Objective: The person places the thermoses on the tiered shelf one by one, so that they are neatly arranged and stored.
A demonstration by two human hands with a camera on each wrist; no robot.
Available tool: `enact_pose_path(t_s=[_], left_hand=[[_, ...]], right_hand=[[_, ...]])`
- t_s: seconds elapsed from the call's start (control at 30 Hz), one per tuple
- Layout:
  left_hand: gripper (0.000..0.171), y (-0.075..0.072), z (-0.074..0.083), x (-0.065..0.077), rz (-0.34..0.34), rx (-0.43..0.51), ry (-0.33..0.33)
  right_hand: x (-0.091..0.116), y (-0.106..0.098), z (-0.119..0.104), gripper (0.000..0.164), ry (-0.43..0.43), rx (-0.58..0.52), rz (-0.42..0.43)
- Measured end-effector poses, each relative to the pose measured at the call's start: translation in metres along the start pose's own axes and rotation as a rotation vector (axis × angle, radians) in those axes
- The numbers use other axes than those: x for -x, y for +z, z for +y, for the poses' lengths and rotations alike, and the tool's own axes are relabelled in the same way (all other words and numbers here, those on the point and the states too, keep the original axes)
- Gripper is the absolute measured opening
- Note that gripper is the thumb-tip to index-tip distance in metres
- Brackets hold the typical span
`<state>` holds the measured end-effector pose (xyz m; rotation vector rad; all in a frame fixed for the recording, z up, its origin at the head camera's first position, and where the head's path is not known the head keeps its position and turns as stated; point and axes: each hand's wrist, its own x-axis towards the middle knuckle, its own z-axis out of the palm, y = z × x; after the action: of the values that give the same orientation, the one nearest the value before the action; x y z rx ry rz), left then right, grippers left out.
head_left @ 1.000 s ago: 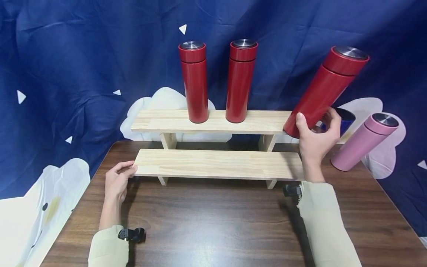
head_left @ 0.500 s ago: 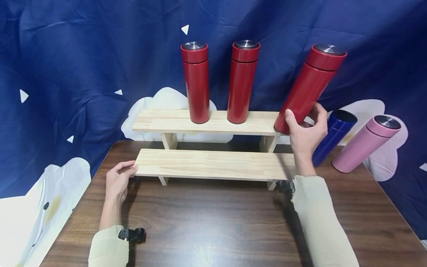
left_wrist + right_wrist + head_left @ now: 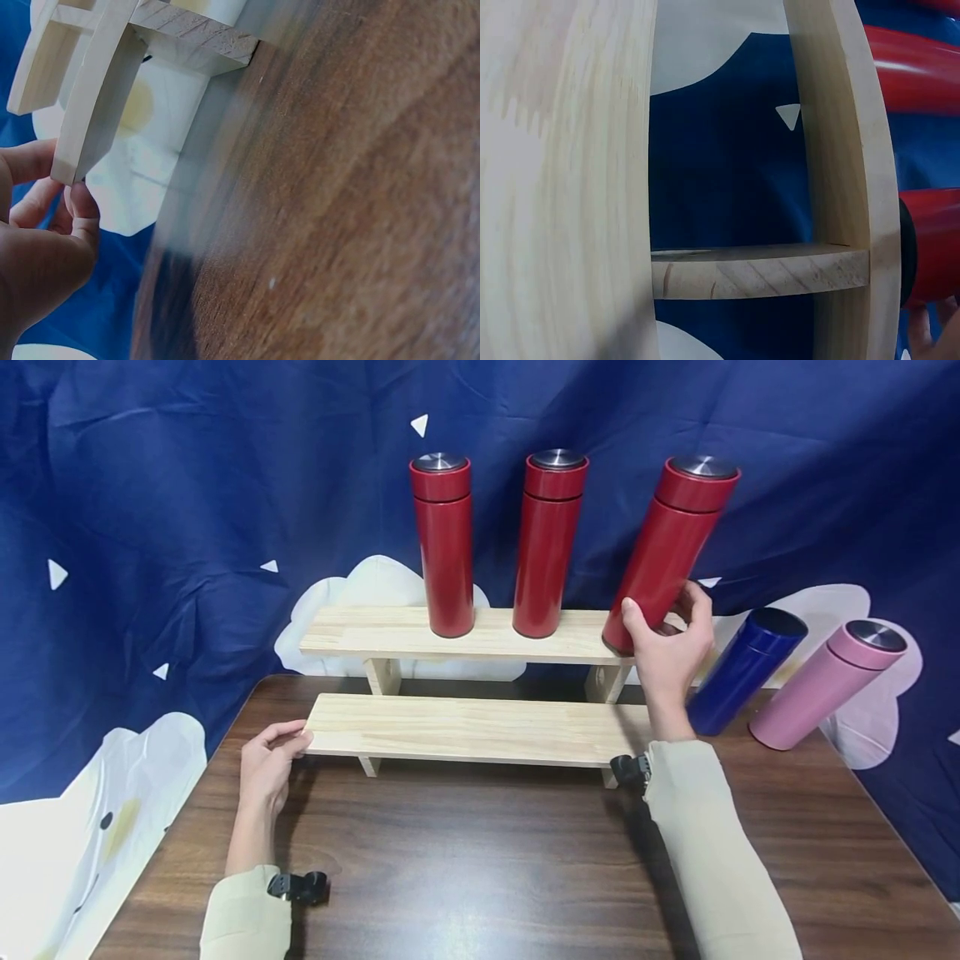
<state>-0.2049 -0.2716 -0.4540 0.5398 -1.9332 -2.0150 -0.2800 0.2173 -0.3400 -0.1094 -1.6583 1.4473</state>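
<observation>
My right hand [image 3: 670, 652] grips a red thermos bottle [image 3: 675, 547] low on its body, over the right end of the upper wooden board [image 3: 360, 631]. The bottle leans to the right. In the right wrist view its dark base [image 3: 907, 247] is against or very close to the board; I cannot tell which. Two other red thermos bottles, a left one [image 3: 446, 556] and a middle one [image 3: 550, 556], stand upright on that board. My left hand [image 3: 266, 768] pinches the left front corner of the two-tier wooden shelf's lower board [image 3: 480, 727], thumb and fingers around its edge [image 3: 71, 161].
Right of the shelf, a blue thermos bottle [image 3: 742, 672] and a pink one [image 3: 825, 689] stand on the brown wooden table [image 3: 465, 852]. Behind everything hangs a blue curtain [image 3: 225, 485] with white shapes.
My right hand has moved left with the red bottle, from beyond the board's right end to over it. The bottle leans less, and the blue bottle is uncovered. My left hand stays put.
</observation>
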Motion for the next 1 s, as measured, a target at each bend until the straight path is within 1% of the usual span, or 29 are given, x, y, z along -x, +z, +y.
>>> enact_pose_path(t_s=[0.13,0.3,0.53,0.6,0.77,0.87,1.0], left_hand=[[0.025,0.001,0.001,0.0,-0.013,0.002,0.004],[0.026,0.0,0.001,-0.002,-0.009,0.008,0.0],[0.023,-0.001,0.001,-0.001,-0.012,0.013,0.003],[0.023,0.0,0.001,-0.001,-0.013,0.008,0.003],[0.025,-0.001,0.001,-0.002,-0.011,-0.003,0.001],[0.026,-0.001,0.001,-0.003,-0.01,-0.006,0.0],[0.027,-0.001,0.001,-0.002,-0.011,-0.019,0.002]], right_hand=[[0.001,0.002,-0.006,0.058,0.011,0.003,0.005],[0.007,0.006,-0.025,0.057,0.029,0.018,-0.006],[0.002,0.011,-0.014,0.058,0.035,0.044,-0.019],[0.002,0.011,-0.014,0.058,0.035,0.054,-0.017],[-0.004,0.012,0.001,0.062,0.033,0.063,-0.021],[-0.007,0.012,0.006,0.063,0.024,0.062,-0.031],[-0.007,0.013,0.006,0.063,0.013,0.065,-0.035]])
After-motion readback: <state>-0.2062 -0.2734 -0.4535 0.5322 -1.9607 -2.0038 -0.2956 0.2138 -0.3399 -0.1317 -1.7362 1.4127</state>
